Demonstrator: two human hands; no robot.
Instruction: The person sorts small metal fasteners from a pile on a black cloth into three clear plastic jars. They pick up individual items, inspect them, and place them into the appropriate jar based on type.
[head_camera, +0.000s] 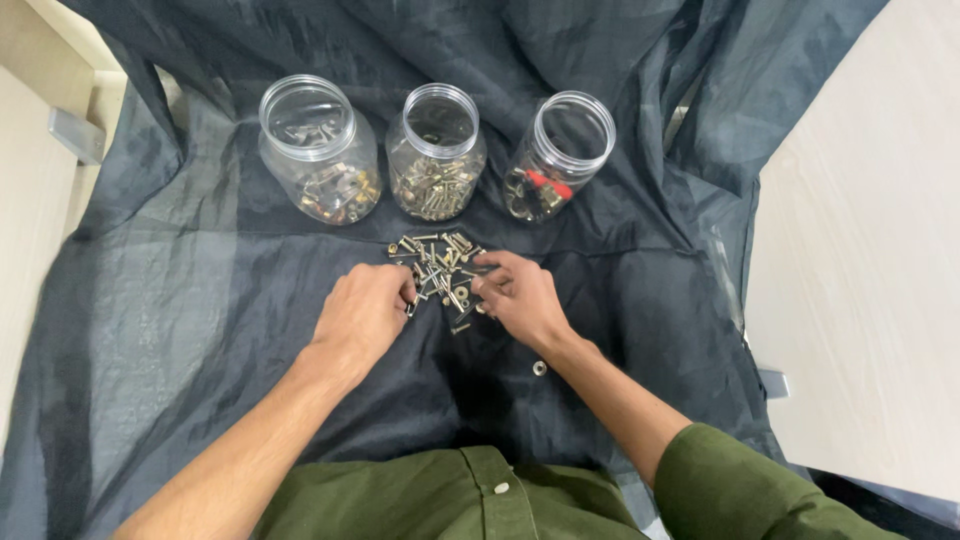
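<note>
A small heap of metal screws, bolts and nuts (440, 265) lies on a dark blue cloth (180, 300). My left hand (362, 315) rests at the heap's left edge, fingers curled down onto the pieces. My right hand (520, 298) sits at the heap's right edge, fingertips pinched among the screws. Whether either hand holds a piece is hidden by the fingers. Behind the heap stand three clear open jars: the left jar (318, 150) with brass-coloured parts, the middle jar (436, 152) with screws, the right jar (558, 158) tilted, with a few parts and something red.
One loose nut (539, 368) lies on the cloth near my right wrist. Pale wooden floor (860, 260) shows to the right of the cloth. A pale surface with a metal bracket (76, 134) is at the upper left. My green shirt fills the bottom.
</note>
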